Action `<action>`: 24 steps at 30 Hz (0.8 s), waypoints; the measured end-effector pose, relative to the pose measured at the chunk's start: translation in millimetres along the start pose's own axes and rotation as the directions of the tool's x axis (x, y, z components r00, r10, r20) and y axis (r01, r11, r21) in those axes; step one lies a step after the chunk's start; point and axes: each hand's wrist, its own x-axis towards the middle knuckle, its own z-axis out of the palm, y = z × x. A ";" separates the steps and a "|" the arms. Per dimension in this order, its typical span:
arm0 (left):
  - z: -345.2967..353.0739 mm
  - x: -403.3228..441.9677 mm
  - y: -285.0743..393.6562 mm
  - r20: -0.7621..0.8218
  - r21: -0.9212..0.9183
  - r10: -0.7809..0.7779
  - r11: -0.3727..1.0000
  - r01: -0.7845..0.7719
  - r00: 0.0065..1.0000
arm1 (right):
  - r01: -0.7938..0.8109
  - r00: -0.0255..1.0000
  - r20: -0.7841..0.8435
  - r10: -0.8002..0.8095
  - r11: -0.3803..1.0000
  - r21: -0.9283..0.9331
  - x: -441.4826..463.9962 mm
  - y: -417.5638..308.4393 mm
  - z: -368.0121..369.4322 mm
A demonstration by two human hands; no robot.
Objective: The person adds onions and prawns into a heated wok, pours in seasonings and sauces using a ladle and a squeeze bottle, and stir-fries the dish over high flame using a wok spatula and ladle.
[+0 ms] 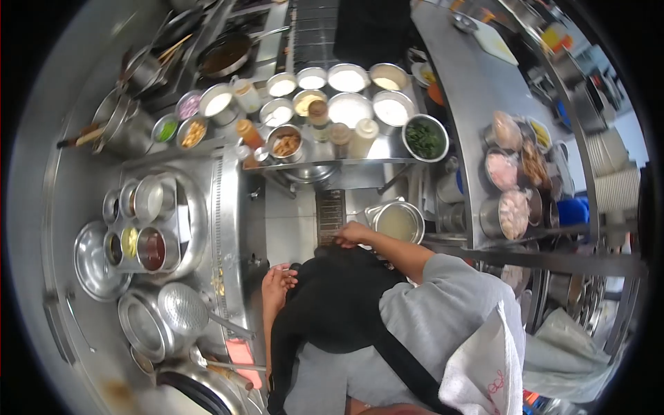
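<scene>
Bowls (427,158) and bottles (363,138) are crowded on table (391,150); meat tubs (489,214) and white board (496,43) are set on counter (477,90)

Skimmer (183,309) left of left hand (279,279), pot (421,221) just right of right hand (354,234), bowls (425,160) on the surface (391,151) before both.

A black apron (339,294) lies strapped over a grey shirt (443,297).

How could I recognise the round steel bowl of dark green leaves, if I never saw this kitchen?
In the upper middle of the picture, find the grey steel counter. At its near right corner sits the round steel bowl of dark green leaves. Its dark leafy filling sets it apart from the round metal bowl of pale contents behind it.
</scene>
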 end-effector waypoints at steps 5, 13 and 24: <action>14.1 13.5 3.0 0.068 0.132 -0.077 0.989 0.068 0.995 | 0.484 0.731 -0.679 -0.068 0.754 0.445 -12.2 42.7 -161.7; 54.6 36.4 51.8 0.157 0.396 -0.038 0.918 -0.028 0.987 | 0.651 0.361 -0.929 0.077 0.693 0.310 -53.2 -56.6 -265.3; 36.7 20.6 23.6 0.084 0.408 -0.048 0.913 0.010 0.995 | 0.098 0.447 -0.878 -0.170 0.985 -0.141 -115.5 -114.3 -236.6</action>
